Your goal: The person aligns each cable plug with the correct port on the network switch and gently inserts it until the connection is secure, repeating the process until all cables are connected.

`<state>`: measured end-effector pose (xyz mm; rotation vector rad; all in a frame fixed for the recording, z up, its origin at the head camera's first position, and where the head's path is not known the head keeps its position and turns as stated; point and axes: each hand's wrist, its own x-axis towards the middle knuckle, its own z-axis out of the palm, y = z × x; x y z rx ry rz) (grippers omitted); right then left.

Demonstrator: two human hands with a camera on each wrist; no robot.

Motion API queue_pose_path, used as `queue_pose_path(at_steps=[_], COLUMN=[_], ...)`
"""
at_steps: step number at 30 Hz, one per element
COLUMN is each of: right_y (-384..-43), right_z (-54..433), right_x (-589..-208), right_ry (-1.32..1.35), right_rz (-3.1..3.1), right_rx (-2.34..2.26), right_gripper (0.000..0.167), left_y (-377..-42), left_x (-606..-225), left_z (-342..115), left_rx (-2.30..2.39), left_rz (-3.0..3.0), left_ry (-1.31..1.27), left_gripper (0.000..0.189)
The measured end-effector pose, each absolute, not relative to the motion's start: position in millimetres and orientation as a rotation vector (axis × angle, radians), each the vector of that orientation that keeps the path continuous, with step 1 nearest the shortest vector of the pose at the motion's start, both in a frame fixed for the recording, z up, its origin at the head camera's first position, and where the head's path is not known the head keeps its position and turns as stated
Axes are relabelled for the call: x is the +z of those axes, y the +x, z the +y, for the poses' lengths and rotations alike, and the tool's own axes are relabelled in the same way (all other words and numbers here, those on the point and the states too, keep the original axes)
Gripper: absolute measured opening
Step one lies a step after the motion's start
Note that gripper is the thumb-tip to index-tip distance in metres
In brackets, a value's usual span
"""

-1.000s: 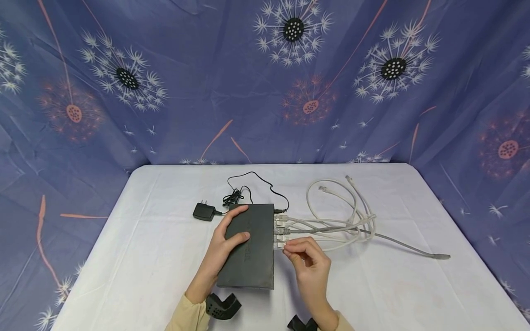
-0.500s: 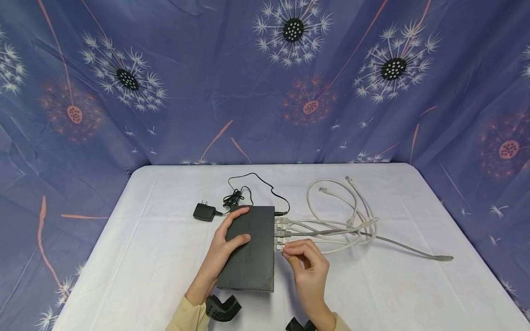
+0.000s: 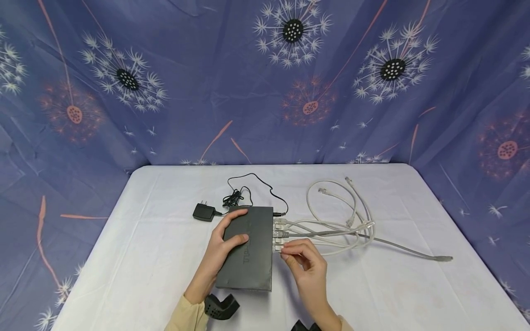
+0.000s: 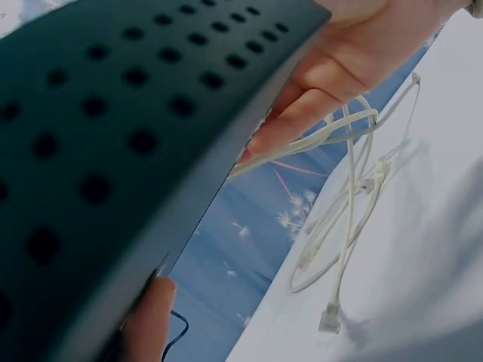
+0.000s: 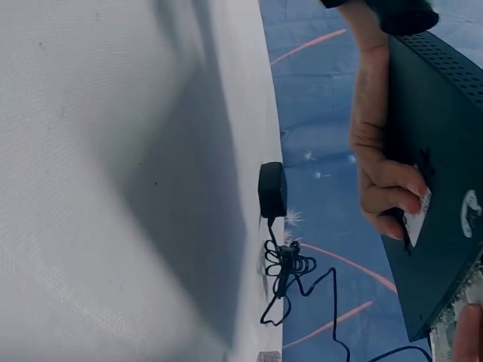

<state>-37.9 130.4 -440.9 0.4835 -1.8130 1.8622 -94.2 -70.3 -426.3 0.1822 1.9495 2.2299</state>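
Note:
My left hand (image 3: 219, 250) grips a dark network switch (image 3: 257, 269) by its left side, thumb on the top face. Its fingers (image 5: 396, 177) spread under the switch over a white label, as the right wrist view shows. Several network cables run from ports on the switch's right side, a grey cable (image 3: 308, 234) among the pale ones. With thumb and fingertips, my right hand (image 3: 308, 269) pinches at the clear plug (image 3: 278, 248) nearest me, right at the port edge. In the left wrist view, vent holes cover the near wall of the switch (image 4: 173, 105), which is held above the table.
A black power adapter (image 3: 204, 212) lies to the left, its bundled cord (image 3: 233, 197) leading to the switch's far right corner. Pale cables (image 3: 314, 207) loop on the white table (image 3: 124, 257) to the right, some with free plugs. A patterned curtain (image 3: 207, 82) surrounds the table.
Both hands and the switch have shifted slightly; the switch is tilted a little, and lettering on its top shows more clearly. The right fingertips keep their place at the plug.

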Motion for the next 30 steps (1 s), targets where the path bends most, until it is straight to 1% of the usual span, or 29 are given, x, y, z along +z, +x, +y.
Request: queue_pose_path(at_steps=[6, 16, 30], right_y=[-36.5, -35.7, -31.6], right_z=[135.7, 138.3, 145.7], right_x=[-438.6, -436.7, -430.3], right_ry=[0.5, 0.431, 0.52], right_rz=[-1.821, -1.831, -1.781], right_rx=[1.96, 2.036, 2.082], right_gripper=[0.018, 0.01, 0.014], left_y=[-97.0, -99.0, -99.0], left_x=[-428.5, -431.2, -435.4], left_z=[-69.9, -69.0, -70.2], left_rx=[2.225, 2.232, 2.246], left_rz=[1.973, 1.977, 1.958], left_ry=[0.18, 0.137, 0.147], left_gripper=[0.054, 0.055, 0.054])
